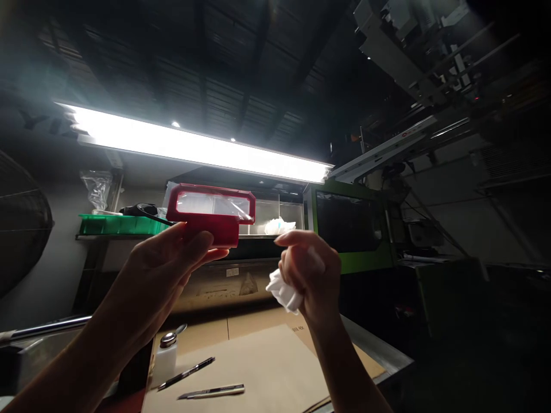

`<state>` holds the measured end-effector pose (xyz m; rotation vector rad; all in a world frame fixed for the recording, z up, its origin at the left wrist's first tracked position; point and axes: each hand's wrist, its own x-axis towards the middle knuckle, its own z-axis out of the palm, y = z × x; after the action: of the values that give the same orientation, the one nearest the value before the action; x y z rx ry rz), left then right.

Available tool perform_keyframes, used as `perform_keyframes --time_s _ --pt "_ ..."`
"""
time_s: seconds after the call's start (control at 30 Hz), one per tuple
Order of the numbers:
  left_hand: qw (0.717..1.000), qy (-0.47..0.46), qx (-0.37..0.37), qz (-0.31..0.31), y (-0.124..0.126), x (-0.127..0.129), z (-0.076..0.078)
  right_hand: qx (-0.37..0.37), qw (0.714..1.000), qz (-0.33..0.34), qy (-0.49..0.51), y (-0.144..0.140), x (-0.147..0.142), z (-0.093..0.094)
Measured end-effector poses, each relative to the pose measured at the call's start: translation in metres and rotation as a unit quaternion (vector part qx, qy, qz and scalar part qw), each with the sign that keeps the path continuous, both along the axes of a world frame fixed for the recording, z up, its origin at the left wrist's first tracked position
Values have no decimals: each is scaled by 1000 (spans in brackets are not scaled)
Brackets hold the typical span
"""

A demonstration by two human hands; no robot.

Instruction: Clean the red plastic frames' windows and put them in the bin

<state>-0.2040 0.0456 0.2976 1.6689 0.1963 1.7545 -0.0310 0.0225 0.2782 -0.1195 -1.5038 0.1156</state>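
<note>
My left hand [172, 258] grips a red plastic part [215, 230] by its lower block and holds it up in front of the lamp. The part has a frame-shaped upper section around a clear or open window, with a shiny film-like look there. To the right, my right hand [312, 264] is closed around a crumpled white cloth or tissue [284, 291], which sticks out below the fingers. The right hand is apart from the red part and somewhat blurred.
Below lies a cardboard-covered table [258, 355] with a white pump bottle [166, 355], a pen [186, 373] and a slim knife-like tool [210, 392]. A bright tube lamp [206, 146] hangs ahead, above a shelf with a green bin [120, 225]. A green-framed machine [348, 223] stands right.
</note>
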Motion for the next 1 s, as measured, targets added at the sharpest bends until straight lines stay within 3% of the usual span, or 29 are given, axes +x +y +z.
perform_keyframes --time_s 0.07,0.17,0.23,0.3,0.73,0.8,0.9,1.0 --pt "1000 14 -2 3 -2 0 -1 64 976 -168 -120 -7 -5 -9" --pt "1000 17 -3 7 -5 0 -3 136 891 -356 -247 -4 -12 -9" --pt "1000 20 -8 17 -6 0 -5 140 863 -415 -251 3 -13 -4" --pt "999 29 -16 22 -6 -1 -8 135 864 -431 -221 10 -11 1" --pt "998 49 -10 40 -2 -6 -12 130 912 -366 -131 17 -10 -1" --pt "997 50 1 51 -3 -5 -12 99 940 -311 -101 14 -11 -2" --pt "997 54 5 50 -4 -4 -13 0 987 -163 -8 8 -12 1" --pt "999 48 3 21 -3 -4 -14 -119 991 32 47 10 -12 8"
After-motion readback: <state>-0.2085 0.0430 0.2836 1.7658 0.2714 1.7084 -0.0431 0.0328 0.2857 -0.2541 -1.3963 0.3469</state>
